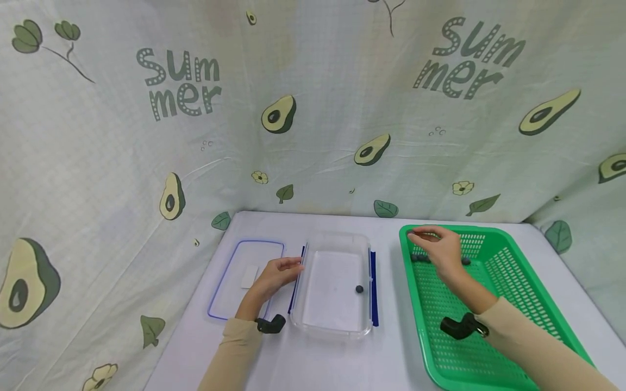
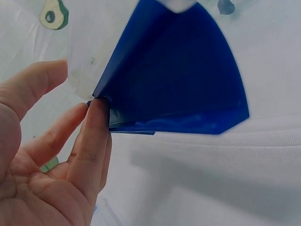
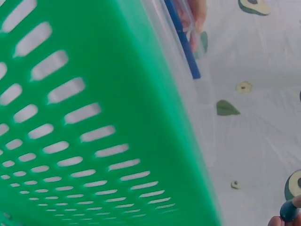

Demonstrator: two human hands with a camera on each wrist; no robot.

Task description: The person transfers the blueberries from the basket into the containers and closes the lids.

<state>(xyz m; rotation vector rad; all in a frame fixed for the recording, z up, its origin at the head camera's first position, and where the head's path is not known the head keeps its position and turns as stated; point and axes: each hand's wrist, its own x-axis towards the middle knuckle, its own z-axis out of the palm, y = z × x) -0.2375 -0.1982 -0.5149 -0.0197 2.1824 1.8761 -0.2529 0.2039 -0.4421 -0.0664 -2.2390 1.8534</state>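
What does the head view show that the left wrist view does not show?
Only the head view shows the green basket, the right hand over its far corner, the lid and one dark berry inside the clear container. Only the left wrist view shows the fingertips touching the blue latch up close. Both show the left hand at the container's left side.

Head view: high, looking forward and down over the table (image 1: 337, 364). Wrist views: close, beside each hand; all share the clear container (image 1: 335, 285) with its blue clip (image 2: 188, 84).
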